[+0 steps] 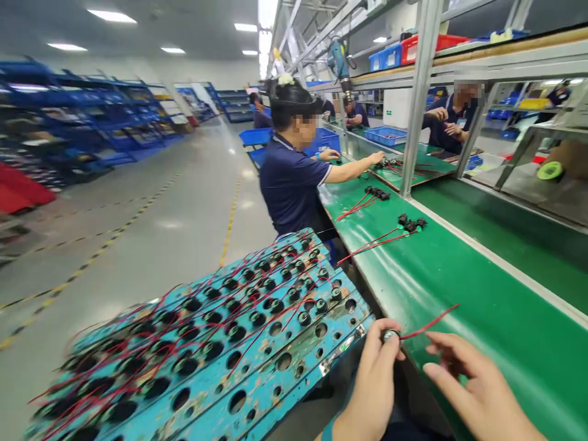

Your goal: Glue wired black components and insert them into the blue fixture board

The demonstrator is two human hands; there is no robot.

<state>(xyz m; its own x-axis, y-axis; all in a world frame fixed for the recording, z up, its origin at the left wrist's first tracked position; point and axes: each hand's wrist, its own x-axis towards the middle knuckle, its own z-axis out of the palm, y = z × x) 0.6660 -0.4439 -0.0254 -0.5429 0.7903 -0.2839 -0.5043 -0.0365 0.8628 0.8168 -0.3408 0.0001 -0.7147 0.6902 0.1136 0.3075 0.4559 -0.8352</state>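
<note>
The small round component [391, 334] is just beside the near right corner of the turquoise perforated rack [275, 362], my landmark, and I have it pinched between the thumb and fingers of my left hand [373, 380]. Its red wire [429, 324] runs out to the right, over the edge of the green workbench [498, 306]. My right hand [480, 386], farther right of the rack, has its thumb and index finger parted near the wire; I can't tell whether the other fingers hold anything.

In the rack, black round components [236, 333] sit in many of the holes, their red leads trailing across the top; several holes nearest me are unfilled. Beyond the rack's right side, two clusters of black wired parts [410, 225] [377, 193] lie on the workbench. Past the rack's far end, a co-worker in a navy shirt [294, 177] reaches over the bench, and a power drill [340, 64] hangs above.
</note>
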